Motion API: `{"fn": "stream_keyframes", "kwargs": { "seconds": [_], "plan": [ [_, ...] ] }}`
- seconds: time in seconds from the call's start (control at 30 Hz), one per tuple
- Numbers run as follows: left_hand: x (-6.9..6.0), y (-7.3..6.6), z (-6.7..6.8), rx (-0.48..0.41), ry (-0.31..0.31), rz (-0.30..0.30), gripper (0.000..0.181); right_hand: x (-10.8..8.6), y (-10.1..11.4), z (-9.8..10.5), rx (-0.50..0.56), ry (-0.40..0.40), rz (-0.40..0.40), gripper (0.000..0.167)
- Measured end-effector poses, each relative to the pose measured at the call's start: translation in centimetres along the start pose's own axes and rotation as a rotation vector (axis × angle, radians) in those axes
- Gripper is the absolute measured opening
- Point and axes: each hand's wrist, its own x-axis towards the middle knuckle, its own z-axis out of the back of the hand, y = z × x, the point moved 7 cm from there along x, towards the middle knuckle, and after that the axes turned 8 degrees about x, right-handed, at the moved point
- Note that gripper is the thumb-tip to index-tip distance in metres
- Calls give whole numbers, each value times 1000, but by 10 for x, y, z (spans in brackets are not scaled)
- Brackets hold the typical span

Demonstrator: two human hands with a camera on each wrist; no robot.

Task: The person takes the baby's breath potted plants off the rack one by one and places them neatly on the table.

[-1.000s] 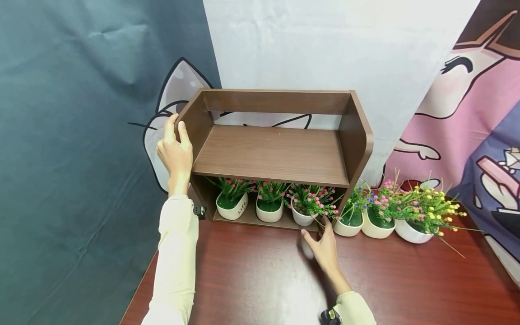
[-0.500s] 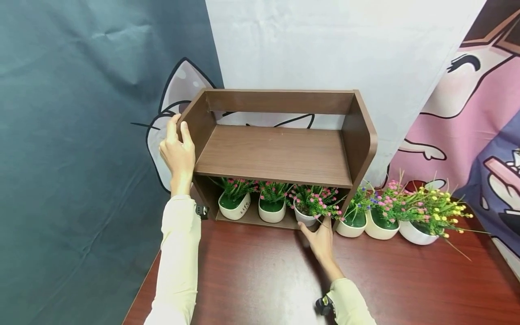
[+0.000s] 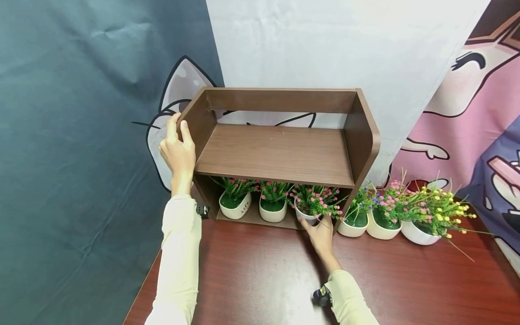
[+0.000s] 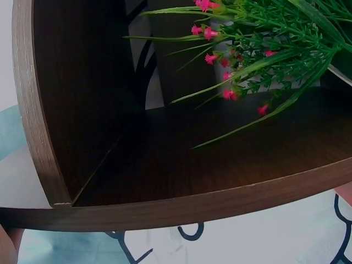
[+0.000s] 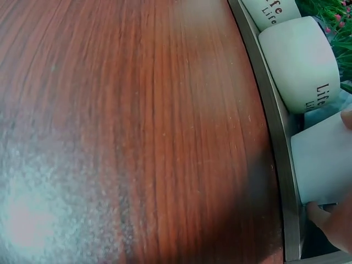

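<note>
My left hand [image 3: 178, 155] grips the left side panel of a brown wooden shelf [image 3: 276, 151], its thumb on the inner side of the panel. At the right end of the lower compartment stands a white flowerpot [image 3: 307, 218] with pink artificial flowers. My right hand [image 3: 322, 235] holds that pot low at its front. In the right wrist view, fingers sit on two sides of the white flowerpot [image 5: 322, 159]. Two cream pots stand to its left in the same compartment: a middle pot [image 3: 272, 215] and a left pot [image 3: 234, 212] lettered "Life".
To the right of the shelf, three potted plants stand in a row on the red-brown table [image 3: 260, 266]: a blue-flowered pot [image 3: 352, 229], a pink-flowered pot [image 3: 383, 231] and a yellow-flowered pot [image 3: 420, 235]. A printed cloth [image 3: 292, 45] hangs behind the shelf.
My right hand has moved forward from just in front of the white flowerpot and taken hold of it. The left hand keeps its grip on the panel. The view has shifted slightly.
</note>
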Motion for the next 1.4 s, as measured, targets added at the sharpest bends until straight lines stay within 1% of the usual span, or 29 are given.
{"fn": "stream_keyframes", "kwargs": {
  "seconds": [0.13, 0.2, 0.4, 0.63, 0.7, 0.8, 0.9, 0.97, 1.17, 1.27, 1.3, 1.4],
  "plan": [
    [0, -1, 1, -2, -3, -8, 35, -3, 0, 4, -5, -12, 15, 71],
    [0, 0, 1, -3, 0, -2, 35, -5, 2, 6, -14, -9, 28, 69],
    [0, -1, 0, -5, 0, 4, 36, -14, 12, 9, -41, 36, 52, 74],
    [0, 0, -1, -8, 9, 6, 36, -24, 19, 16, -73, 80, -11, 80],
    [0, 1, 0, -6, 9, 11, 35, -28, 20, 18, -72, 80, -2, 80],
    [0, 1, 0, -3, 11, 17, 34, -33, 22, 20, -59, 84, 33, 82],
    [1, 1, 1, -3, 9, 9, 34, -39, 22, 22, -54, 88, 52, 84],
    [1, 0, 1, -9, 7, 4, 34, -43, 21, 22, -49, 96, 58, 79],
    [1, 0, 1, -18, 8, -8, 34, -55, 21, 27, -59, 82, 83, 67],
    [0, 0, 0, -15, 10, -12, 34, -60, 22, 29, -48, 75, 73, 63],
    [0, 0, 0, -15, 9, -9, 34, -61, 22, 30, -37, 74, 63, 64],
    [0, 1, 0, -16, 3, 0, 33, -64, 24, 32, -32, 75, 58, 60]
  ]
}}
